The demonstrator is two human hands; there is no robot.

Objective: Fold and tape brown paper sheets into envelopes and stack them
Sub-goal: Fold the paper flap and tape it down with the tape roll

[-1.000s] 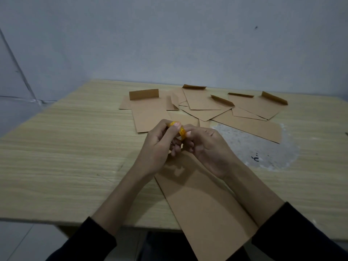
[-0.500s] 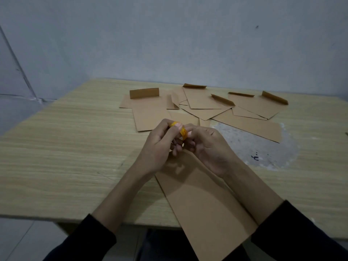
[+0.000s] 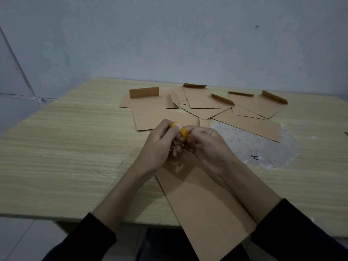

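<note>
A small yellow tape roll (image 3: pixel 184 133) was held just above the centre of the frame, gripped between both hands. The left hand (image 3: pixel 160 147) was curled round it, with the thumb pressed on its rim. The right hand (image 3: pixel 209 147) was curled as well, its fingertips pinched at the roll's near side, apparently so that the tape's end could be picked free, though no loose strip could be made out.

Directly beneath the hands, a long brown paper sheet (image 3: pixel 205 208) was laid flat. It ran from the centre to the lower edge of the frame and overhung the near edge of the worktop (image 3: pixel 56 151). Whether it had been folded already could not be told, and no tape was seen on it.

Toward the upper centre and right, a loose spread of envelopes (image 3: pixel 205 102) was scattered, several with short flaps standing up. They overlapped and were not squared into a stack. A worn grey patch (image 3: pixel 263 147) was seen on the worktop to the right of the hands.

The task was judged to be well along: many pieces were folded, while the near sheet remained to be taped and the spread to be stacked.
</note>
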